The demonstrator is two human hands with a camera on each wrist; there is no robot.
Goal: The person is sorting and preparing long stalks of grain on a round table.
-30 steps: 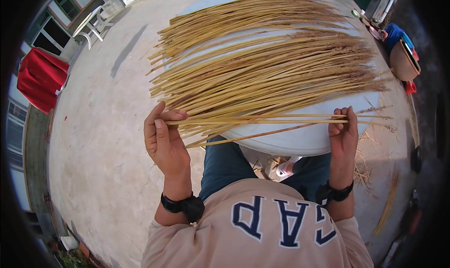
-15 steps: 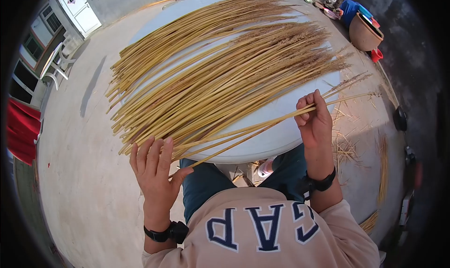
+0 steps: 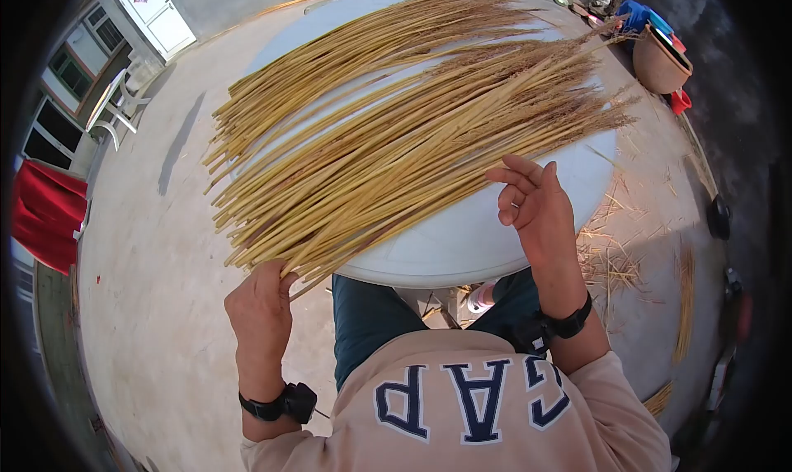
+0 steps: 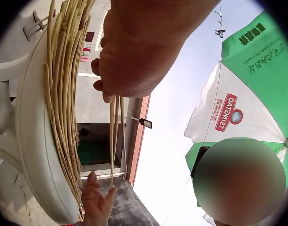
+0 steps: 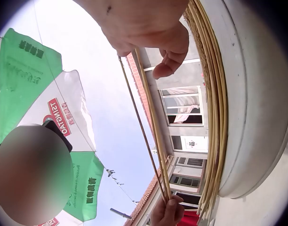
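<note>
Nearest, a person in a tan shirt and dark trousers is facing a round white counter, with black wristbands showing on both arms. At near left, the left grip is pinching a few long pale stalks by their bare ends, between thumb and fingers. At near right, the right grip is hovering released, its fingers spreading apart with some bending loosely. From the left grip, the held stalks are slanting far and right across the near bundle, which is lying on the counter with its brown, feathery heads pointing right. Beyond it, the far bundle is lying much the same way, with strips of white counter showing between the two. On the ground at right, straw scraps are lying scattered. Farther off, a red cloth is hanging at left, a clay pot is standing at far right beside blue containers, and a white door is showing at far left.
</note>
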